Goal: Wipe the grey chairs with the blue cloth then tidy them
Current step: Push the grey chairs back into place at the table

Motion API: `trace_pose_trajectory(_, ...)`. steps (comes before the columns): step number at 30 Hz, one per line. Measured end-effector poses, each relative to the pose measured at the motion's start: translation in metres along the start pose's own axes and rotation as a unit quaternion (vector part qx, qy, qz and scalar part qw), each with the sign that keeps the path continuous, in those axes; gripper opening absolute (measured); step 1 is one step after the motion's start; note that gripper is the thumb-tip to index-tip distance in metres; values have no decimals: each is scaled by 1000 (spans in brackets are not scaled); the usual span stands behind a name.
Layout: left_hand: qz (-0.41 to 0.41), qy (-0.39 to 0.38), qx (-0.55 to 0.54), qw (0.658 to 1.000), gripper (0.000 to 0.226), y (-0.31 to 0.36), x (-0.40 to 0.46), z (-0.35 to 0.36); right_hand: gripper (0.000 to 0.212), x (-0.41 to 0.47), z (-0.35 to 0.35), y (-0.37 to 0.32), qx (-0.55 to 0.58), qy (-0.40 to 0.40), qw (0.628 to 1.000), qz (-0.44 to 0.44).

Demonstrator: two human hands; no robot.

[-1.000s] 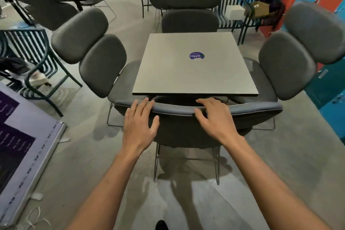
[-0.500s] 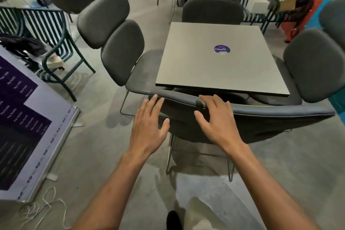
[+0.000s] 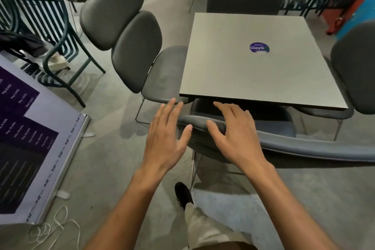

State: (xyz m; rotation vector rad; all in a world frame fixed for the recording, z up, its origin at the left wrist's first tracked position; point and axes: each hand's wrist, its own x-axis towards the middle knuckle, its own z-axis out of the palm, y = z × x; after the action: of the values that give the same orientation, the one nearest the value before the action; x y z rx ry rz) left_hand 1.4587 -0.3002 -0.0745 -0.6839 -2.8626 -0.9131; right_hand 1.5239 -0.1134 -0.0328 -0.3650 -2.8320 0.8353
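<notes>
A concrete floor point(image 3: 113, 148) fills the room, with a square grey worktop point(image 3: 259, 71) in the upper right of the frame carrying a round purple sticker point(image 3: 259, 47). Grey chairs ring it: the near chair point(image 3: 294, 146) at centre right with its backrest top towards the camera, a side chair point(image 3: 129, 46) at upper centre left, another at the right edge point(image 3: 355, 67). The left hand point(image 3: 165, 138) is spread flat, fingers straight, just beside the near chair's backrest end; touching or not, cannot tell. The right hand point(image 3: 235, 134) lies open on that backrest, fingers relaxed. A purple banner point(image 3: 26, 138) lies at lower left. The blue cloth is out of view
</notes>
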Motion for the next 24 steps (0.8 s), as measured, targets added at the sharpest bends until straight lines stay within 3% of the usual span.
trace_pose_trajectory(9, -7, 14, -26, 1000, 63, -44, 86, -31, 59, 89, 20, -52, 74, -29, 997, 14)
trace_pose_trajectory(17, -8, 4, -33, 999, 64, -103, 144, -48, 63, 139, 46, -84, 63, -57, 994, 65)
trace_pose_trajectory(24, 49, -32, -49, 997, 64, -159, 201, -65, 64, 170, 85, -119, 58, -12, 989, 134)
